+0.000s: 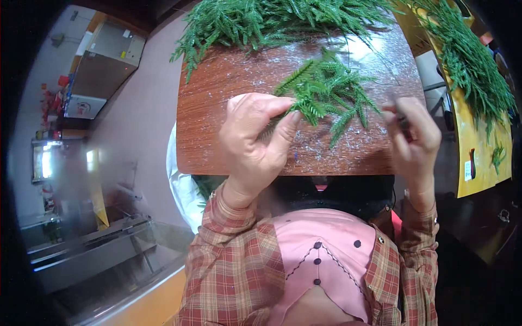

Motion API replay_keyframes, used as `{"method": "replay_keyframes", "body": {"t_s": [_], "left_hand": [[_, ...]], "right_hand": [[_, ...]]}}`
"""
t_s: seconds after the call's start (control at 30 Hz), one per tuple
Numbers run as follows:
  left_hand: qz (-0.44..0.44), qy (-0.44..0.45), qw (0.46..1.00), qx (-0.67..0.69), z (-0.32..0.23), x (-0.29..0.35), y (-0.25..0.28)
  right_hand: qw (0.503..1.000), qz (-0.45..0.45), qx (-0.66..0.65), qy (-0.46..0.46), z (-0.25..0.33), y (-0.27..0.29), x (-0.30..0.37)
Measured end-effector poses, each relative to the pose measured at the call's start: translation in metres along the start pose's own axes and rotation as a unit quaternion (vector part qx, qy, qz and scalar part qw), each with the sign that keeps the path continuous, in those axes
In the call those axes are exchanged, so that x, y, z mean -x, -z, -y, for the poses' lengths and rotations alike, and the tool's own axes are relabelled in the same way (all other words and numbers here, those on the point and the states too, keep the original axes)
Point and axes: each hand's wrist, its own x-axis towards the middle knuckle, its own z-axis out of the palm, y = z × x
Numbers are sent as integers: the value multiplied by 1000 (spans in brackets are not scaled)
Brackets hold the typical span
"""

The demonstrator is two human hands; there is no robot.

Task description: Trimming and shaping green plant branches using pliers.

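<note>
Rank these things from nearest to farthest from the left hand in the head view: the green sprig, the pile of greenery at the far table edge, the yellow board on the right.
1. Green sprig: pinched in the left hand fingers.
2. Pile of greenery: at the far edge of the wooden table.
3. Yellow board: far right, beyond the right hand.

Small white rectangular label (467, 170) sat on the yellow board (478, 136) at right, beside a dark slot. White-fronted box (84, 106) with coloured markings stood far left.
</note>
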Motion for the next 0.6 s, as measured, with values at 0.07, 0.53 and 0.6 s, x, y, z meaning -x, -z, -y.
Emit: {"method": "replay_keyframes", "body": {"t_s": [0.07,0.53,0.6], "left_hand": [[-5,-34,999,-20,2,-2,-2],[9,-84,996,-31,1,6,-9],[14,-85,996,-31,0,7,-10]], "right_hand": [[998,53,21,35,8,-9,-1],[995,80,18,49,18,-40,-4],[995,87,22,44,19,-40,-2]]}}
